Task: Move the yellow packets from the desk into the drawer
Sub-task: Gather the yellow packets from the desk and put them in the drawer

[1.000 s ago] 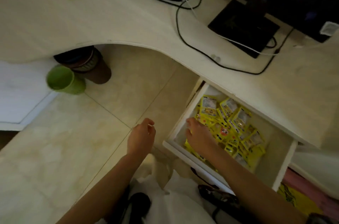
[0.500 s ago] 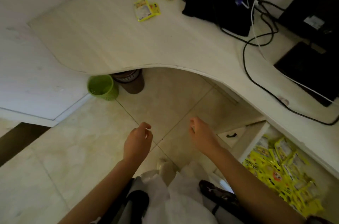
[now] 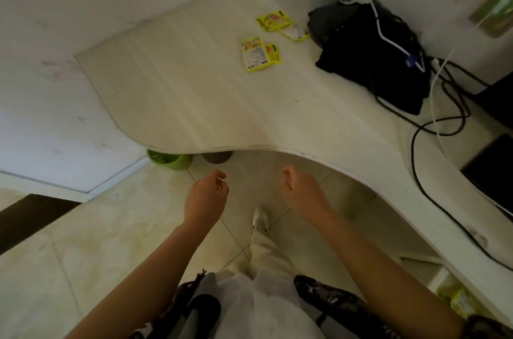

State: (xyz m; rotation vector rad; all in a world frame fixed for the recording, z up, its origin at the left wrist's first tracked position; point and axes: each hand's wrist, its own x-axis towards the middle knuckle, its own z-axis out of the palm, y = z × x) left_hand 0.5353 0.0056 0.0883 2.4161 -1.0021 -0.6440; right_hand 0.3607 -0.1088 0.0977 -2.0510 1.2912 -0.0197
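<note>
Right grip (image 3: 301, 190) left drawer; yellow packets (image 3: 261, 54) well beyond, untouched.

Four yellow packets on the desk: one pair (image 3: 273, 21) (image 3: 296, 32) near the black bag (image 3: 372, 61), another pair (image 3: 254, 54) (image 3: 273, 53) just in front. One green basket (image 3: 169, 158). Two bare hands, left (image 3: 205, 197), right (image 3: 301, 190).

Both hands (image 3: 206, 195) (image 3: 301, 191) loosely curled, empty.
</note>
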